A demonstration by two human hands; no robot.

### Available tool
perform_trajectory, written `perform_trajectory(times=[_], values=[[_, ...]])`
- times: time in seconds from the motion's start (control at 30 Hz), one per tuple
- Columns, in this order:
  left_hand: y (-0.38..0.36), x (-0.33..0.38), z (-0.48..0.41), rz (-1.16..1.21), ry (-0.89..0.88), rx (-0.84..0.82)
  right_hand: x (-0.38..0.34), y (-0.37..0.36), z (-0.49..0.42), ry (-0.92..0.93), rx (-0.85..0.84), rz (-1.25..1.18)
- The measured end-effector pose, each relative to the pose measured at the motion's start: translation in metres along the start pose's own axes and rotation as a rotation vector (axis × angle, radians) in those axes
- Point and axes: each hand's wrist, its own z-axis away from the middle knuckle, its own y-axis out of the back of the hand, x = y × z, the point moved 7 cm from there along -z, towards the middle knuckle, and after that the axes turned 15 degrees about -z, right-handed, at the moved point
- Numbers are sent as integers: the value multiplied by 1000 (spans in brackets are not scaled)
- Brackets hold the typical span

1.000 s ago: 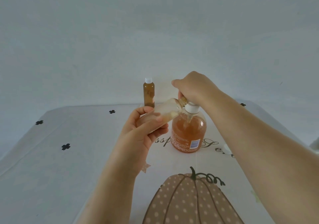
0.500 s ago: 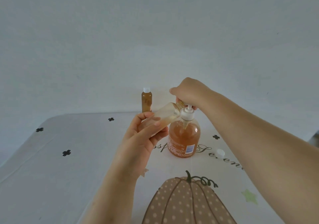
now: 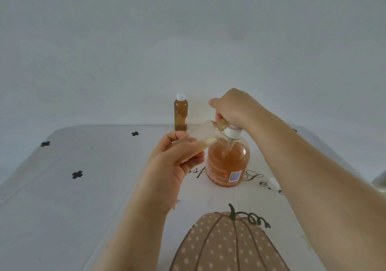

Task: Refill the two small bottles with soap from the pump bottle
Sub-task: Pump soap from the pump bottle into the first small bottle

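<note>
A round pump bottle [image 3: 227, 164] of orange soap stands upright on the table. My right hand [image 3: 234, 106] covers its pump head, pressed down on it. My left hand [image 3: 175, 160] holds a small clear bottle [image 3: 203, 135] tilted, its open neck against the pump's nozzle; a little pale orange soap lies inside it. A second small bottle [image 3: 180, 113], full of amber soap with a white cap on, stands upright at the table's far edge.
A white tablecloth [image 3: 83, 187] with black clover marks, lettering and a dotted pumpkin print [image 3: 225, 243] covers the table. A small white cap [image 3: 273, 180] lies to the right of the pump bottle, partly behind my right forearm. A plain wall rises behind.
My right hand has pushed the pump head down from its raised position half a second ago. The view has shifted slightly. My left hand keeps the small bottle at the nozzle.
</note>
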Motion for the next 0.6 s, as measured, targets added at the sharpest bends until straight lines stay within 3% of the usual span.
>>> perform_trajectory(times=[0.6], values=[[-4,13,8,1,-77,-15,-12,14,18,-52,62,-16]])
